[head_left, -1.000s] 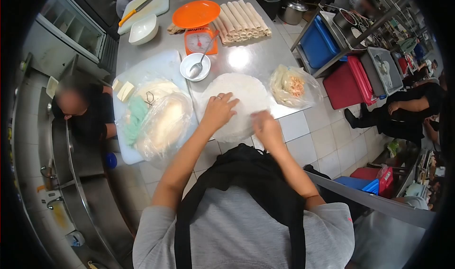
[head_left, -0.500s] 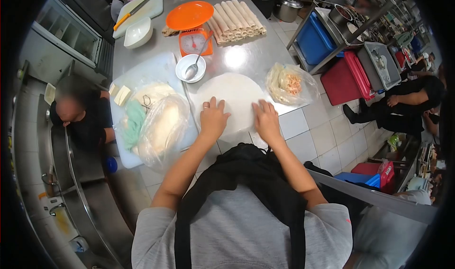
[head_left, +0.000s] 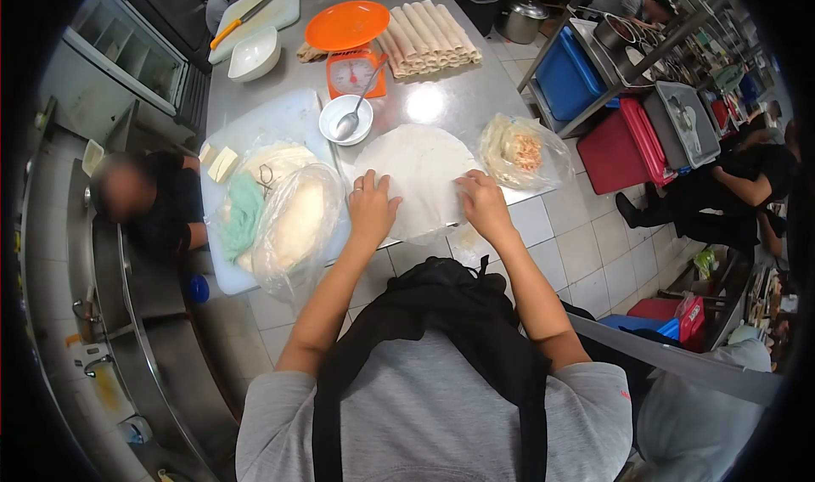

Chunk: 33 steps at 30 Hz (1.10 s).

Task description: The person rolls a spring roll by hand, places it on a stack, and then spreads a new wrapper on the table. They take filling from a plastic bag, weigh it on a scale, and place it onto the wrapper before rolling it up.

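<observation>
A thin, round, pale wrapper sheet (head_left: 416, 163) lies on the steel table, its near part reaching over the front edge. My left hand (head_left: 372, 208) rests on its left side, fingers stretched and apart. At the right side, my right hand (head_left: 486, 202) has its fingers drawn together on the sheet's edge. Just beyond the sheet stands a white bowl (head_left: 329, 125) with a metal spoon (head_left: 348, 125) in it. To the right sits a clear plastic bag (head_left: 556, 161) with an orange-and-white shredded filling (head_left: 525, 152).
On the left, a white cutting board (head_left: 229, 270) bears plastic-wrapped dough (head_left: 297, 214), a green cloth (head_left: 244, 210) and pale blocks (head_left: 222, 165). Farther back are an orange scale (head_left: 356, 74), an orange plate (head_left: 346, 25), stacked rolls (head_left: 433, 36) and a knife (head_left: 246, 18). A person (head_left: 153, 193) is at left.
My right hand's fingers have gone from spread to drawn together on the sheet's edge. The sheet's near part now looks creased. My left hand stays at the left side; the view has shifted slightly.
</observation>
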Each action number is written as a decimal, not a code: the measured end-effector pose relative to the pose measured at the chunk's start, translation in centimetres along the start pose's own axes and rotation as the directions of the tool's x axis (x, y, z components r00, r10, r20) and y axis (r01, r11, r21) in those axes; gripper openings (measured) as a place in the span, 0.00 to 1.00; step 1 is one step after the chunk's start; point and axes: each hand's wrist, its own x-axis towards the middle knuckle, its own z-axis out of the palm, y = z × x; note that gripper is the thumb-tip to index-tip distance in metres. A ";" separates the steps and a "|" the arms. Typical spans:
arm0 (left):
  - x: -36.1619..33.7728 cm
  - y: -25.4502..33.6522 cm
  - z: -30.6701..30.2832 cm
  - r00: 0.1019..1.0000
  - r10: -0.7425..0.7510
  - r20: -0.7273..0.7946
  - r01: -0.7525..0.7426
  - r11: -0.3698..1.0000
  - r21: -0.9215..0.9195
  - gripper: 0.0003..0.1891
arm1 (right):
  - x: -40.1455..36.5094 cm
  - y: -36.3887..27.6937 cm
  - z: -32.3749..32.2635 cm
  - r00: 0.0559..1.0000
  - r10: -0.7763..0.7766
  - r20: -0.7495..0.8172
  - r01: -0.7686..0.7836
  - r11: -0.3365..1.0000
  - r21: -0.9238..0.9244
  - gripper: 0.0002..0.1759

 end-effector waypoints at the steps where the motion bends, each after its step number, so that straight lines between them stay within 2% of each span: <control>1: -0.2 -0.1 0.0 1.000 0.000 0.000 0.000 1.000 0.000 0.26 | 0.2 0.5 0.0 1.000 0.000 0.000 0.000 1.000 0.000 0.14; 3: -0.8 -0.4 0.0 0.994 0.036 -0.101 -0.045 0.996 -0.082 0.24 | 1.0 2.1 -0.2 0.999 -0.035 -0.036 0.040 0.986 0.159 0.12; 4: -1.0 -0.4 -0.6 0.994 0.037 -0.100 -0.045 0.996 -0.079 0.24 | 1.3 1.6 -1.2 0.999 -0.035 -0.037 0.040 0.986 0.162 0.12; 6: -1.4 -0.6 -1.8 0.988 -0.086 -0.131 0.060 0.979 -0.194 0.21 | 1.7 0.5 -3.5 0.982 0.074 -0.173 -0.028 0.967 0.251 0.10; 7: -1.6 -0.8 -2.2 0.988 -0.087 -0.131 0.060 0.979 -0.194 0.21 | 1.5 0.0 -4.2 0.982 0.074 -0.173 -0.028 0.967 0.251 0.10; 9: -1.9 -1.0 -2.7 0.993 -0.010 0.115 0.022 0.995 -0.101 0.20 | 0.8 -0.4 -5.4 0.956 0.292 -0.001 -0.272 0.892 0.360 0.09; 10: -2.0 -0.7 -3.0 0.994 0.008 0.112 0.005 0.994 -0.110 0.20 | 0.6 0.3 -5.9 0.954 0.299 -0.017 -0.274 0.895 0.351 0.09; 12: -1.7 0.4 -3.0 0.995 0.018 0.098 -0.013 0.998 -0.055 0.18 | -0.4 3.0 -7.0 0.905 0.250 -0.345 -0.199 0.964 0.176 0.09; 13: -0.9 1.2 -2.6 0.994 0.044 0.101 -0.037 0.997 -0.067 0.18 | -0.6 4.6 -7.8 0.895 0.258 -0.364 -0.212 0.964 0.163 0.09; 15: 1.4 3.0 -1.4 0.981 0.185 -0.051 -0.192 0.927 -0.321 0.20 | 0.4 8.0 -8.9 0.880 0.277 -0.386 -0.285 0.958 0.037 0.12; 16: 2.8 4.5 -0.7 0.978 0.202 -0.056 -0.209 0.922 -0.325 0.20 | 1.4 8.8 -8.8 0.884 0.341 -0.320 -0.341 0.938 0.059 0.17; 17: 4.6 6.6 0.3 0.987 0.158 -0.021 -0.143 0.823 -0.550 0.21 | 1.9 9.4 -8.8 0.878 0.339 -0.337 -0.341 0.938 0.056 0.17; 18: 6.6 8.4 1.3 0.992 0.122 0.023 -0.066 0.672 -0.738 0.21 | 2.9 8.9 -9.0 0.912 0.366 -0.188 -0.352 0.930 0.105 0.21; 19: 9.0 9.1 4.2 0.996 0.062 0.072 0.020 0.607 -0.795 0.22 | 3.9 8.3 -9.2 0.927 0.375 -0.032 -0.366 0.918 0.150 0.25; 20: 11.3 9.6 6.8 0.992 0.005 0.127 0.105 0.530 -0.841 0.22 | 4.5 8.4 -8.8 0.929 0.368 -0.045 -0.359 0.922 0.145 0.25; 21: 12.9 10.6 7.3 0.993 0.013 0.116 0.092 0.527 -0.845 0.22 | 4.7 8.8 -7.7 0.925 0.376 -0.059 -0.370 0.924 0.095 0.29; 22: 14.3 11.5 7.6 0.924 -0.100 0.369 0.380 0.333 -0.863 0.21 | 4.7 8.8 -7.1 0.920 0.386 -0.073 -0.384 0.922 0.045 0.34; 23: 15.4 12.2 7.9 0.778 -0.149 0.610 0.626 0.104 -0.773 0.20 | 4.4 8.8 -6.7 0.920 0.383 -0.083 -0.381 0.924 0.043 0.34; 24: 16.2 12.5 8.4 0.782 -0.142 0.607 0.622 0.106 -0.776 0.20 | 3.9 8.7 -6.3 0.909 0.394 -0.133 -0.389 0.919 0.067 0.36; 26: 17.5 12.5 9.2 0.634 0.086 0.769 0.711 0.327 -0.623 0.19 | 3.2 9.1 -6.4 0.908 0.375 -0.185 -0.363 0.927 0.099 0.39; 27: 17.6 12.9 8.7 0.632 0.087 0.770 0.710 0.333 -0.621 0.19 | 3.1 9.6 -6.7 0.906 0.379 -0.189 -0.366 0.925 0.102 0.39; 29: 17.5 13.6 7.0 0.638 0.106 0.763 0.632 0.495 -0.597 0.19 | 2.8 10.4 -7.2 0.877 0.481 0.001 -0.451 0.822 0.347 0.41; 30: 17.5 13.7 7.0 0.633 0.106 0.767 0.632 0.501 -0.591 0.19 | 2.7 10.6 -7.3 0.874 0.487 0.000 -0.455 0.818 0.352 0.41; 32: 17.3 13.7 7.0 0.674 0.178 0.717 0.708 0.124 -0.695 0.18 | 2.6 10.8 -7.6 0.889 0.458 -0.014 -0.426 0.837 0.343 0.41; 33: 17.3 13.3 7.1 0.673 0.179 0.718 0.707 0.129 -0.695 0.18 | 2.5 10.7 -7.6 0.888 0.459 -0.018 -0.425 0.836 0.347 0.41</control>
